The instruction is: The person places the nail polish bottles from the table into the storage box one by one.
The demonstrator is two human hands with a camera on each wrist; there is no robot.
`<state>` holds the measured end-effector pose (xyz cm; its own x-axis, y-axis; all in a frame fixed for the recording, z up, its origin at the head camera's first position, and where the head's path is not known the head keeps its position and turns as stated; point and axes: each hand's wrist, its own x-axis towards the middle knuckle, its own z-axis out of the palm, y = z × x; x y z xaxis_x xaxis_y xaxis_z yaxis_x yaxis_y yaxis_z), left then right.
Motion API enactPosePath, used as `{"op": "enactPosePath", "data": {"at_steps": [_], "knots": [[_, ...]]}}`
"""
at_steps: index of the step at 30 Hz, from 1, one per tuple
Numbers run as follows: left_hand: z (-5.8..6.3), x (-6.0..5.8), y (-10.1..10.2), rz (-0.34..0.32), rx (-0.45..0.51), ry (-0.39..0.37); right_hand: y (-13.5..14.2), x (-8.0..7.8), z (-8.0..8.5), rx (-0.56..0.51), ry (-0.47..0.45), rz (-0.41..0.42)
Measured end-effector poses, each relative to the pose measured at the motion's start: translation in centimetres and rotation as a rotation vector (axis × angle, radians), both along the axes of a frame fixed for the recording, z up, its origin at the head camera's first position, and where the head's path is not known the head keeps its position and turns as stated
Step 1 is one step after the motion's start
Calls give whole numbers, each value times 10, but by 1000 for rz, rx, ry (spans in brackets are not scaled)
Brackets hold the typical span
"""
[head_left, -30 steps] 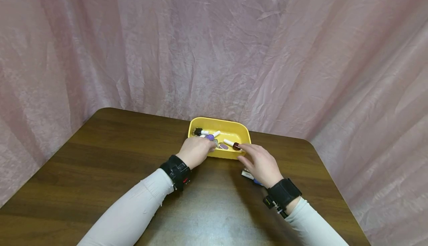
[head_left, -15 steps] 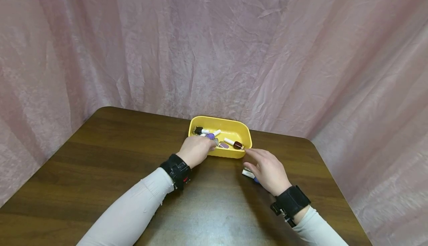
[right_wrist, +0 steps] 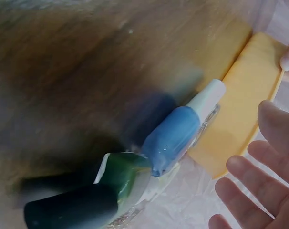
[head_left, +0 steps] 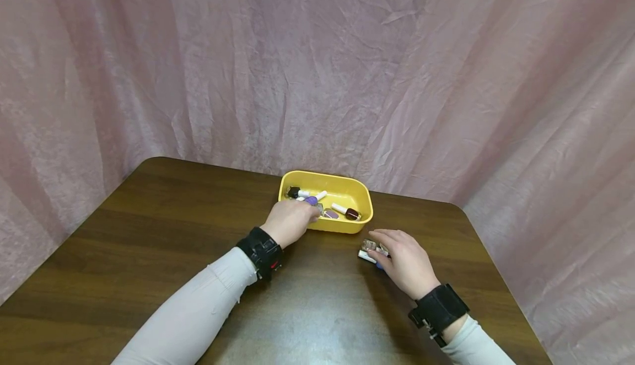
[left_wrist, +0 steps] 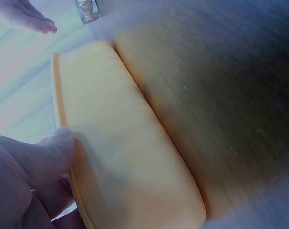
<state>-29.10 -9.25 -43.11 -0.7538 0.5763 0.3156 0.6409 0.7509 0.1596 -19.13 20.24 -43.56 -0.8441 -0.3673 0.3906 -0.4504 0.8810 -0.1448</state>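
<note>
My left hand [head_left: 289, 223] grips the near rim of a yellow plastic tub [head_left: 342, 226], thumb outside and fingers over the inner side, as the left wrist view shows. To the tub's right, my right hand [head_left: 404, 260] hovers with relaxed, spread fingers and holds nothing. Beneath it several nail polish bottles lie close together on the table. Among them are a blue nail polish bottle [right_wrist: 170, 136] with a white cap, a green nail polish bottle [right_wrist: 125, 174] with a black cap, and a clear glittery bottle [head_left: 369, 245]. In the head view the right hand partly hides this group.
Inside the tub lie a dark red nail polish [head_left: 353, 214], a purple one [head_left: 311, 200], a lilac one [head_left: 331, 214] and a black one [head_left: 293, 192]. The brown wooden table [head_left: 198, 216] ends at a pink curtain [head_left: 317, 78] behind the tub.
My right hand has drawn back from the tub's right corner, toward me and rightward, over the bottles on the table. The left hand keeps its hold on the rim.
</note>
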Motion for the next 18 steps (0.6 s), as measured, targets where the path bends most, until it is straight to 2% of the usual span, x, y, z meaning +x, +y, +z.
{"op": "enactPosePath", "data": {"at_steps": [12,18], "knots": [[1,0,0,7,-8,-10,3,6,-6,25,18,7],[0,1,0,5,-2,-2,4,7,-9,42,-3,7]]}}
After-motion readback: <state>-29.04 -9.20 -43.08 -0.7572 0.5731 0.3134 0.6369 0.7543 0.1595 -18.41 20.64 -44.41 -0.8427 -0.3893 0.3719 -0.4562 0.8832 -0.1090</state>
